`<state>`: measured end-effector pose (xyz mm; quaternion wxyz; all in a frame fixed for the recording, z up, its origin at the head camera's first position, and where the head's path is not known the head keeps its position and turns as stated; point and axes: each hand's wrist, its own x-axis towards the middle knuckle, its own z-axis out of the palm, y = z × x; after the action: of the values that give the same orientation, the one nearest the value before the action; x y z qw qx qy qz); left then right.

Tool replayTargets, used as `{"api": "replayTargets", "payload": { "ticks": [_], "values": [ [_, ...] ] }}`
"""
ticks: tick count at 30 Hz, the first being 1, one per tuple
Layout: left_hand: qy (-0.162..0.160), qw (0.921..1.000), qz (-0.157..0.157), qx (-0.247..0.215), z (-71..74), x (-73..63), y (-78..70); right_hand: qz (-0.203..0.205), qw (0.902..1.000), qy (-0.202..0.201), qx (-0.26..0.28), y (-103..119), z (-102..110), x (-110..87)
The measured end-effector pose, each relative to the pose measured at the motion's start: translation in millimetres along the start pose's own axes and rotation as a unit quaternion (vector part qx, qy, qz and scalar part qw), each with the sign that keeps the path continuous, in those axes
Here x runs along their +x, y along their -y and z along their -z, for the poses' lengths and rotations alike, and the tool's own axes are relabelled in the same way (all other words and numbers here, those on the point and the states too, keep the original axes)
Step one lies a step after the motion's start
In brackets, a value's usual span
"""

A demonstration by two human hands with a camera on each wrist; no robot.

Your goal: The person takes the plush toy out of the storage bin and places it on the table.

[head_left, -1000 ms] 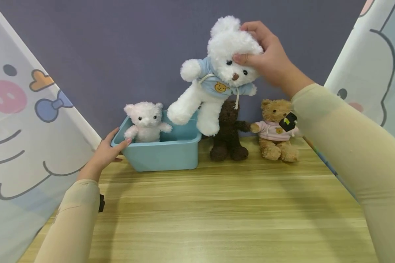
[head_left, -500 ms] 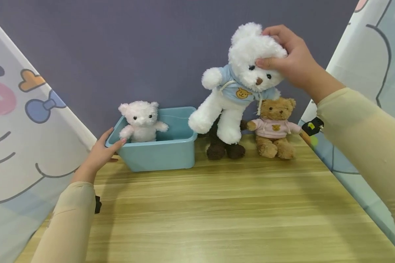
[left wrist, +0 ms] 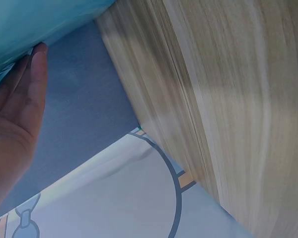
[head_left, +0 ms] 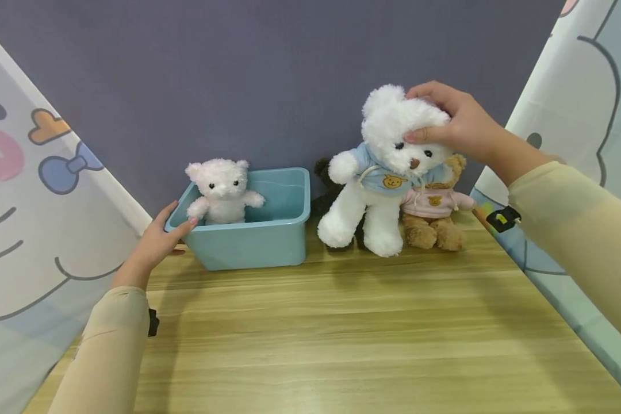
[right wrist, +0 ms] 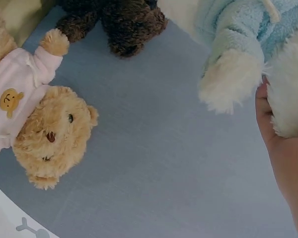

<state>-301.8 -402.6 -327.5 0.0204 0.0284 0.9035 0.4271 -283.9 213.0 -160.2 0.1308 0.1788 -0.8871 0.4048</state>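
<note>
My right hand (head_left: 457, 123) grips a white teddy bear (head_left: 359, 210) by the side of its head, thumb on its brow. The bear wears a light blue hoodie (head_left: 380, 172) and tilts, its feet low over the wooden table. At the left, my left hand (head_left: 155, 241) holds the left rim of a light blue plastic bin (head_left: 253, 247), thumb over the edge. A small pale pink teddy bear (head_left: 225, 192) sits upright inside it. In the left wrist view the fingers (left wrist: 38, 74) lie along the bin's outer wall (left wrist: 44, 20).
Behind the white bear sits a dark brown teddy bear (head_left: 323, 201), mostly hidden. To its right is a tan teddy bear (head_left: 432, 230) in a pink hoodie, partly covered. A grey-blue wall (head_left: 269, 75) stands behind the table (head_left: 310, 333). Printed cloths (head_left: 26, 230) flank both sides.
My right hand has carried the white bear rightward, then lowered it in front of the brown and tan bears. My left hand keeps its hold on the bin.
</note>
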Motion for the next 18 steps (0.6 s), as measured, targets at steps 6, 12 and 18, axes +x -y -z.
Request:
{"api": "replayTargets", "payload": {
  "ticks": [6, 12, 18],
  "values": [
    [0.001, 1.0000, 0.004, 0.003, 1.0, -0.6, -0.2, -0.009, 0.9987, 0.043, -0.024, -4, -10, -5.7],
    [0.001, 1.0000, 0.008, 0.003, 1.2, 0.4, -0.8, -0.013, 0.9944, 0.090, -0.055, -8, -21, -12.0],
    [-0.001, 0.9999, 0.008, 0.009, -0.7, 1.0, -0.7, -0.014, 0.9878, 0.147, -0.049, -14, -38, -20.1]
  ]
}}
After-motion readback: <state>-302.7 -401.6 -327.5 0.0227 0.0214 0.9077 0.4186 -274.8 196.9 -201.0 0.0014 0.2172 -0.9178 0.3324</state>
